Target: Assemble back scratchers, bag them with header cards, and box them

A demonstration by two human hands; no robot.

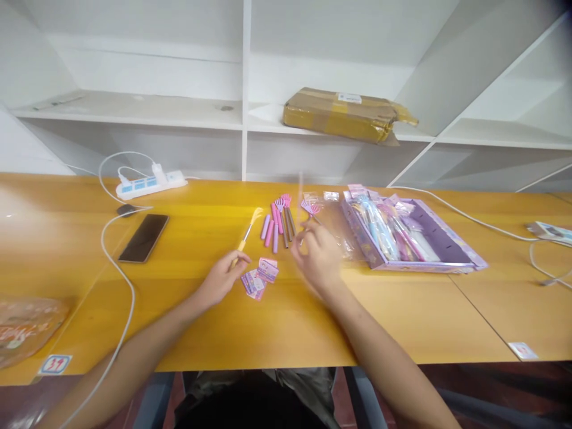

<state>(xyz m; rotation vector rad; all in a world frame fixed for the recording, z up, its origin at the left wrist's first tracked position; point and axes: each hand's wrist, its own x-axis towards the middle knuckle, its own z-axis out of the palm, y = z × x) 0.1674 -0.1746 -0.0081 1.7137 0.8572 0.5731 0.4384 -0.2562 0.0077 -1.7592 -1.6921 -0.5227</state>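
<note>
A yellow back scratcher [245,234] with a metal shaft and a clawed head is held by its handle in my left hand [226,275], tilted head-up. My right hand [319,253] is closed and smeared by motion; a faint, clear upright strip [300,193] rises from its fingers, too blurred to name. Between the hands lie pink and purple handles [274,229] and brown-shafted back scratchers [288,223] with pink and purple claws. Another pink claw head [310,207] shows just beyond my right hand. Several small purple printed cards [259,278] lie below, near my left fingers.
To the right, a purple display box [424,267] holds bagged items, with clear plastic bags [346,241] beside it. A phone [143,238], a power strip [152,183] and a white cable [129,298] lie left. On the shelf sits a taped carton [339,113].
</note>
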